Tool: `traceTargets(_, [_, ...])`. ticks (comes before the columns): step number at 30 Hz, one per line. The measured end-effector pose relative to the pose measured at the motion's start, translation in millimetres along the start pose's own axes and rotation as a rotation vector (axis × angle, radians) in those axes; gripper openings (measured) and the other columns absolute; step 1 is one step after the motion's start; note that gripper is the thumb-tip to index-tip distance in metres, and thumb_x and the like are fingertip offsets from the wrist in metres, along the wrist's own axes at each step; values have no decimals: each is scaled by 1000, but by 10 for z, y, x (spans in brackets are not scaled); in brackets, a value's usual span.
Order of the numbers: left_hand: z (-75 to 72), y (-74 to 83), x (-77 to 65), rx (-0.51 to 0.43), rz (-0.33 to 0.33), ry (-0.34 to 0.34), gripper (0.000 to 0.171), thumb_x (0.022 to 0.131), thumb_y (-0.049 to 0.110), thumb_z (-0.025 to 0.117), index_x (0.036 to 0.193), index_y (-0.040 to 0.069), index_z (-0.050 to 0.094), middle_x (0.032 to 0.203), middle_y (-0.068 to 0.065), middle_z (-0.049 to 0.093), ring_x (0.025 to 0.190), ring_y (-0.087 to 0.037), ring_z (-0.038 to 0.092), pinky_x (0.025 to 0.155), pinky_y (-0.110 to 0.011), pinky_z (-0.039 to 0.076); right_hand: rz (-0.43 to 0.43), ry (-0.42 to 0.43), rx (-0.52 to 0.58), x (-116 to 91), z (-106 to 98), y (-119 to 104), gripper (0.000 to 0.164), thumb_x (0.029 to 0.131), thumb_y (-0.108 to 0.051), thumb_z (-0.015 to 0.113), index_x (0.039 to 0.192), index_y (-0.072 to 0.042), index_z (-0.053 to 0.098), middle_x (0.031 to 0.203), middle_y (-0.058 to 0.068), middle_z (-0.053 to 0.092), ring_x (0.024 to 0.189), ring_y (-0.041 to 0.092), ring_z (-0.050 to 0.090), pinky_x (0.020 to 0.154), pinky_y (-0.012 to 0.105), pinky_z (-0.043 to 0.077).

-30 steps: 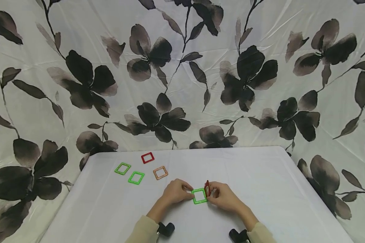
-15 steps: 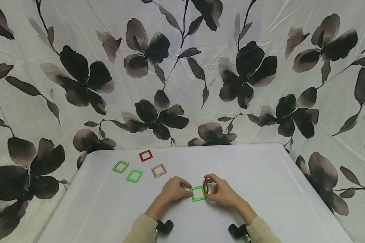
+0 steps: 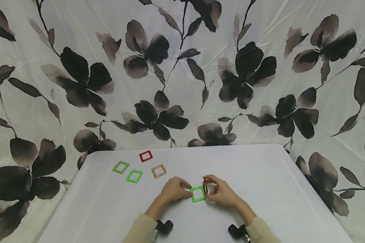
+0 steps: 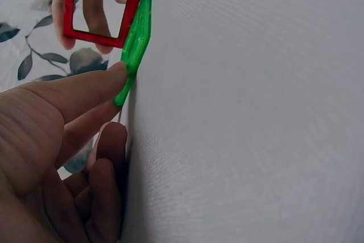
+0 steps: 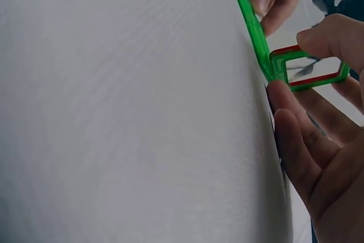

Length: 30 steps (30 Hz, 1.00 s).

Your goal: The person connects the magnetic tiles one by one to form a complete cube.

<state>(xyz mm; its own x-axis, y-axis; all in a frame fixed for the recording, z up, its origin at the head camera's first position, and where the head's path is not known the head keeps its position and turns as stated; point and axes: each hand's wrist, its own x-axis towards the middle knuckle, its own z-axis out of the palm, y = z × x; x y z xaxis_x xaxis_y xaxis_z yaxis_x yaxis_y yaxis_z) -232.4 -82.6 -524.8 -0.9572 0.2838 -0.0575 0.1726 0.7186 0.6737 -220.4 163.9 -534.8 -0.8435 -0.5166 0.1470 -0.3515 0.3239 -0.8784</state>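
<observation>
In the head view, a green square magnetic tile frame [image 3: 197, 194] lies on the white table. My left hand [image 3: 174, 189] pinches its left edge between thumb and finger. A red square magnetic tile [image 4: 102, 12] stands upright along the green tile's right edge, touching it. My right hand [image 3: 221, 190] holds this upright tile, fingers at its top and low edges. From the right wrist view the upright frame [image 5: 278, 69] shows green with red strips; whether it is one tile or two together I cannot tell.
Farther back on the left of the white table [image 3: 261, 168] lie a red tile [image 3: 150, 155], an orange tile [image 3: 164, 170], and two green tiles, one left [image 3: 115, 168] and one nearer [image 3: 128, 176]. A floral cloth [image 3: 207, 111] hangs behind the table.
My right index finger has risen to the top of the upright red tile, which now appears more edge-on. The left hand keeps its pinch on the flat green tile. The head view has shifted slightly.
</observation>
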Motion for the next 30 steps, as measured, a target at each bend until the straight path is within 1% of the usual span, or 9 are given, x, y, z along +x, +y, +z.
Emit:
traceTargets(3, [30, -36, -19, -2, -7, -14, 22, 70, 34, 86, 88, 24, 78, 61, 9, 58, 55, -9, 51, 50, -28, 39, 14, -12, -8, -16, 32, 18, 67, 79, 1, 76, 139, -4, 46, 126, 18, 56, 67, 15, 63, 59, 26, 51])
traceTargets(9, [44, -49, -12, -16, -1, -5, 22, 70, 33, 86, 88, 24, 78, 62, 9, 58, 56, -10, 52, 50, -28, 39, 19, -13, -17, -18, 47, 27, 68, 78, 2, 76, 140, -6, 48, 128, 16, 56, 67, 15, 61, 57, 25, 50])
traceTargets(18, [51, -55, -21, -6, -2, -11, 23, 71, 35, 86, 89, 24, 78, 65, 11, 58, 58, -9, 52, 52, -28, 40, 29, -27, 31, -36, 45, -1, 68, 80, 0, 75, 142, -5, 46, 130, 16, 56, 67, 15, 61, 58, 25, 51])
traceTargets(25, [23, -24, -14, 8, 11, -11, 23, 72, 35, 85, 91, 23, 78, 65, 12, 59, 57, -8, 52, 51, -28, 40, 52, -19, 92, -72, -13, -331, 65, 80, 7, 73, 139, -4, 49, 130, 24, 54, 65, 21, 59, 55, 23, 48])
traceTargets(30, [-5, -1, -12, 5, 11, -17, 23, 72, 34, 85, 91, 23, 78, 63, 11, 58, 57, -9, 52, 50, -28, 40, 45, -19, 99, -28, 18, -138, 68, 80, 7, 74, 141, -1, 45, 132, 25, 53, 63, 18, 58, 52, 23, 46])
